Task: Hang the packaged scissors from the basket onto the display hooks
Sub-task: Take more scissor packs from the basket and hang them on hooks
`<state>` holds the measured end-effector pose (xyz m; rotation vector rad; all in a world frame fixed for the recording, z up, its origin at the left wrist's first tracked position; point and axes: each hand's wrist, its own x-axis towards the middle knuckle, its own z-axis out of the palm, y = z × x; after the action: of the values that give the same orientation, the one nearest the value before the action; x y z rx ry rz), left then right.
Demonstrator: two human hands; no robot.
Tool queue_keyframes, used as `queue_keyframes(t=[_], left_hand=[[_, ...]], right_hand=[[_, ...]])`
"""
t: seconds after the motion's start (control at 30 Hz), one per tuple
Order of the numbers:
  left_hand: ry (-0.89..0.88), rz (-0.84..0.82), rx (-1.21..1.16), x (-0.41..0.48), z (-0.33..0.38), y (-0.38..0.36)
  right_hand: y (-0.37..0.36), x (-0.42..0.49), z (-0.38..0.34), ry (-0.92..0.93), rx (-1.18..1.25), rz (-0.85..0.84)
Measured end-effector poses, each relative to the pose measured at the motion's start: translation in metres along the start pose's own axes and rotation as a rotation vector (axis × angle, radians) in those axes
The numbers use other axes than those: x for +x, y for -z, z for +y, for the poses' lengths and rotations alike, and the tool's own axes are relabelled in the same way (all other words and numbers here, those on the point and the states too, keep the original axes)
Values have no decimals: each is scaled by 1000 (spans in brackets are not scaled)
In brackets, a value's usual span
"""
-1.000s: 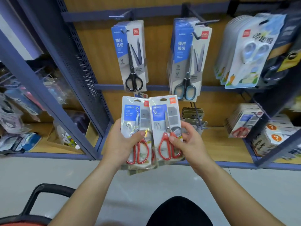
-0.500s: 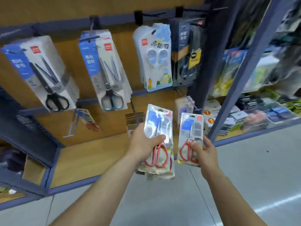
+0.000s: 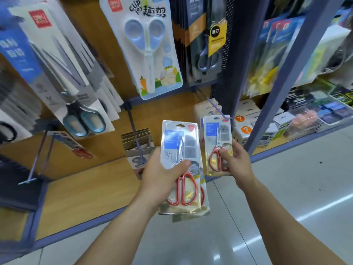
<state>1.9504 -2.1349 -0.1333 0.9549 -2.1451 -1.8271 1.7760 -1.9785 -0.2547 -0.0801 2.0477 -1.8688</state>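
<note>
My left hand (image 3: 160,175) grips a small stack of packaged red-handled scissors (image 3: 180,150), thumb across the front pack. My right hand (image 3: 236,159) holds one more packaged red-handled scissors (image 3: 217,134) by its lower half. The top of that pack sits at the tip of a purple display hook (image 3: 207,101) that juts out from the lower rail. Whether the hook passes through the pack's hang hole cannot be told. No basket is in view.
Other scissor packs hang above: blue-handled (image 3: 63,77), a child's pair (image 3: 147,46), dark packs (image 3: 208,39). A hook with cardboard packs (image 3: 137,138) stands left of my hands, an almost bare hook (image 3: 38,159) further left. A blue shelf post (image 3: 282,73) rises right. Small boxes (image 3: 246,129) sit behind.
The view has swung right along the shelf and moved closer. My right hand has carried its single pack away from the stack up to the tip of the purple hook.
</note>
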Motion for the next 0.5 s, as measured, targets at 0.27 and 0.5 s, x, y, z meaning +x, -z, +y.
queue_keyframes(t=[0.27, 0.5], left_hand=[[29, -14, -83, 7, -11, -3], [53, 4, -126, 12, -21, -7]], right_hand=[[-33, 31, -1, 105, -294, 15], [-35, -39, -14, -38, -25, 60]])
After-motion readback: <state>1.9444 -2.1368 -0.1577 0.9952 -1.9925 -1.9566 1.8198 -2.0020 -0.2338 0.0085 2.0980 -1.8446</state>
